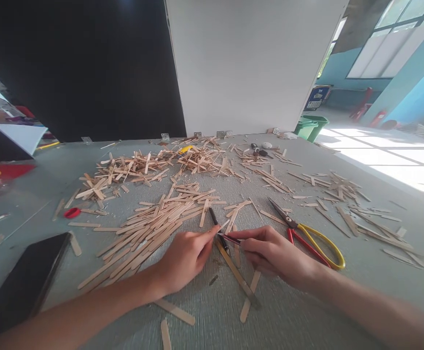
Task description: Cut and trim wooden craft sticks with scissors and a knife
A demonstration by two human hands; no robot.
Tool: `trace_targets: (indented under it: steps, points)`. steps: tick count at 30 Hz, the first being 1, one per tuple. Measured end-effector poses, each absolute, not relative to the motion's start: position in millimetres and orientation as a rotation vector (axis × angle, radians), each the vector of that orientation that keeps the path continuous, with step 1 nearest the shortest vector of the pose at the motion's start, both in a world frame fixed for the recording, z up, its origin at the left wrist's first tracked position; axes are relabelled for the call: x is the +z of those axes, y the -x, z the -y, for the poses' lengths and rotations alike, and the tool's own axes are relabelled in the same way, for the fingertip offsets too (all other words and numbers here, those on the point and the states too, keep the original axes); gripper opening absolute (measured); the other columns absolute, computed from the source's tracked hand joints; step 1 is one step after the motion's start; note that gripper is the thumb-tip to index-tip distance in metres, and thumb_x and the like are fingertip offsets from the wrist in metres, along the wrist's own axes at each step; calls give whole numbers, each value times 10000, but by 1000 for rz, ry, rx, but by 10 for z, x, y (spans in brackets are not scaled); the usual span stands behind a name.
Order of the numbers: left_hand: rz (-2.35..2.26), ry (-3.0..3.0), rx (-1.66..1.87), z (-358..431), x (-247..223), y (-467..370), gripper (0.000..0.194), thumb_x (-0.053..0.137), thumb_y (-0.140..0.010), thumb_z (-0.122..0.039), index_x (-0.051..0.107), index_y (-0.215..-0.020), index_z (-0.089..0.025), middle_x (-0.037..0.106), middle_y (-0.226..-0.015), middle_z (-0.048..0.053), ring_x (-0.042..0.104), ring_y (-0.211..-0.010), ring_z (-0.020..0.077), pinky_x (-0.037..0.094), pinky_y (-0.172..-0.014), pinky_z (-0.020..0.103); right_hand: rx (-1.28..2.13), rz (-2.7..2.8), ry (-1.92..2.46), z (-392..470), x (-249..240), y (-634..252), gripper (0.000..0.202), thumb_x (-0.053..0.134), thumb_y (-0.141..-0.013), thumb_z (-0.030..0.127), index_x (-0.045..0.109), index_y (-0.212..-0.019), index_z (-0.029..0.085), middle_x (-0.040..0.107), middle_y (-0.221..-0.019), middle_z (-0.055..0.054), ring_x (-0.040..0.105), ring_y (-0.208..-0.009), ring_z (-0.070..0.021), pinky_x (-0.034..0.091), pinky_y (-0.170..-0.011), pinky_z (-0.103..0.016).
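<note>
While the two hands meet left of the scissors [290, 223], the right hand [270, 250] is found with thumb and fingers pinched on a slim dark tool [231, 238]. The tool projects leftward from those fingers, its long axis running nearly crosswise, its tip at the left fingertips. The left hand [188, 255] has its index finger extended toward that tip; a pale sliver [225, 225] shows at the fingertip, slanting away and toward the scissors. Whether the left thumb closes on the sliver cannot be told. The sliver is at the left fingertips; the right hand, between it and the scissors' handles, grips only the tool.

Left of the scissors, a black pen [213, 215] lies partly hidden by the hands, its long axis running away from the wearer. A narrow, flat, yellowish strip [238, 275] with a dull grey end slants nearer the wearer than the scissors.

Materials noted: thin, round-ended sticks, apparently wood, heaped [153, 233] well left of the scissors, with splintered pieces beyond. The scissors have pointed dark blades and looped handles, one red, one yellow. The table [124, 321] is grey with a finely streaked surface. A dark, flat, rectangular phone [25, 272] lies far left of the scissors.
</note>
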State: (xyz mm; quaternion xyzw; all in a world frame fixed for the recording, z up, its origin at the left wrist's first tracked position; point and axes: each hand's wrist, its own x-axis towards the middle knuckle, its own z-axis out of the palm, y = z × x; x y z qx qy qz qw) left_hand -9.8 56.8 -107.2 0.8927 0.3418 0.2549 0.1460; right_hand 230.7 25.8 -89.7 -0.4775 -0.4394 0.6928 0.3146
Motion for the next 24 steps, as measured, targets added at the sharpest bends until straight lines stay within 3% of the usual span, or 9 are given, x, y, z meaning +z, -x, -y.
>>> trace_targets:
  steps: [7, 16, 19, 21, 24]
  points:
    - [-956, -2587, 707, -587, -1108, 123, 454, 400, -1036, -155, 640, -1418, -101, 671, -632, 3, 469, -461, 111, 339, -476, 218, 1813, 1215, 1234, -233, -871, -2286, 524, 665, -877, 310, 720, -1333, 57, 372, -509, 100, 218, -450, -78, 155, -424, -242]
    - [-966, -2587, 706, -570, -1098, 126, 452, 380, -1061, -183, 635, -1415, -65, 694, -672, 25, 528, -482, 129, 362, -484, 233, 1648, 1403, 1283, -191, -883, -2241, 486, 654, -907, 359, 758, -1308, 105, 341, -564, 80, 256, -524, -98, 198, -473, -254]
    - [-964, -2593, 703, -576, -1102, 134, 449, 371, -1071, -194, 639, -1405, -61, 700, -678, 28, 530, -481, 128, 354, -483, 236, 1534, 1542, 1282, -170, -890, -2233, 442, 614, -932, 300, 762, -1310, 124, 521, -624, 30, 370, -562, -111, 305, -516, -254]
    - [-962, -2597, 693, -581, -1109, 140, 448, 368, -1077, -202, 639, -1399, -50, 711, -691, 36, 543, -484, 132, 360, -486, 242, 1436, 1605, 1285, -157, -885, -2219, 423, 594, -930, 262, 774, -1296, 146, 714, -825, -41, 556, -703, -157, 448, -655, -291]
    - [-961, -2601, 670, -579, -1121, 147, 443, 366, -1082, -207, 635, -1398, -51, 742, -738, 53, 593, -515, 142, 394, -510, 252, 1364, 1650, 1281, -135, -882, -2188, 450, 567, -930, 245, 755, -1328, 151, 790, -1076, -91, 679, -976, -257, 518, -887, -386]
